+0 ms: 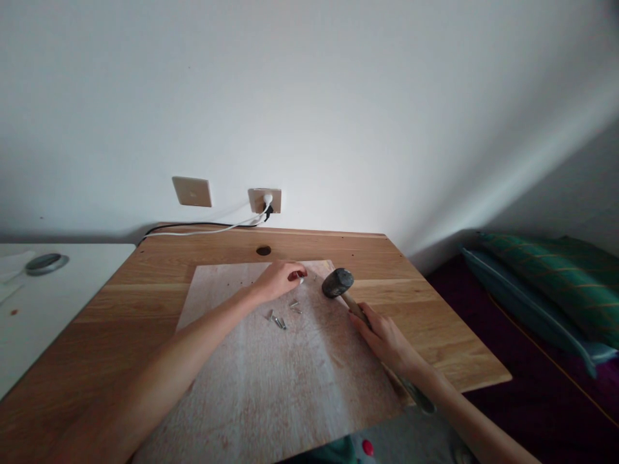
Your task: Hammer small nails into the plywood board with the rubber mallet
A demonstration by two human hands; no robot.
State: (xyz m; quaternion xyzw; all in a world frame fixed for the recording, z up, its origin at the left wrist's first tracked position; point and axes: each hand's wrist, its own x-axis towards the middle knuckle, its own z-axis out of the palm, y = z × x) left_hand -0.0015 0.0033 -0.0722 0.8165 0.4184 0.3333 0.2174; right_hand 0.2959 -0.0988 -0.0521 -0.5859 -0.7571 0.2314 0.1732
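Observation:
My right hand [384, 336] is wrapped round the wooden handle of a mallet [338, 282] with a dark, blocky head. The head hangs above the right part of a worn whitish board [232, 374]. Over the board's far part, my left hand [280, 280] is closed in a pinch, with a small white piece [302, 280] at its fingertips; its exact kind is too small to tell. Nearer to me lie several small metal fasteners, like screws or nails [278, 320], loose on the board. Small dark dots mark the board left of my left hand.
Beneath the board is a wooden desk [449, 341] with a round cable hole [264, 250]. White and black cables [207, 228] run along its back to a wall socket [265, 201]. A white table [29, 335] adjoins on the left; cushions [556, 283] lie on the right.

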